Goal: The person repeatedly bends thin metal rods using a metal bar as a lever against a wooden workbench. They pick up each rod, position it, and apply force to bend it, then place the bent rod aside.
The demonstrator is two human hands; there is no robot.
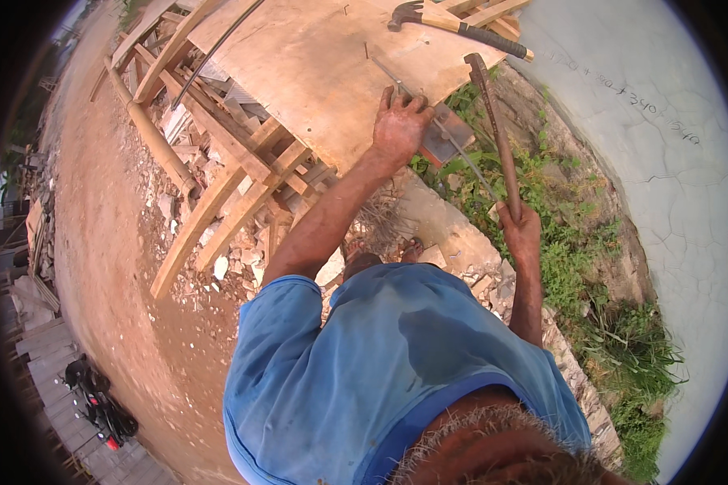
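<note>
My left hand (pixel 400 125) presses down with bent fingers on a thin metal rod (pixel 463 153), at the near right corner of a wooden board (pixel 299 69). The rod slants from the board out past its edge toward my right hand. Under it, next to my left hand, is a small reddish-brown block (pixel 446 136). My right hand (pixel 518 230) is wrapped round the lower end of a rusty bar with a notched head (pixel 500 133), a bending bar by its look. The bar stands out ahead, its head beside the board's right edge. The rod's far end lies near a nail (pixel 366 50).
A claw hammer (pixel 461 28) lies across the board's far right. Timber beams (pixel 218 206) and rubble stick out at the left. Green plants (pixel 570 259) grow along a pale wall (pixel 663 145) at the right. A motorcycle (pixel 97 400) stands far off at lower left.
</note>
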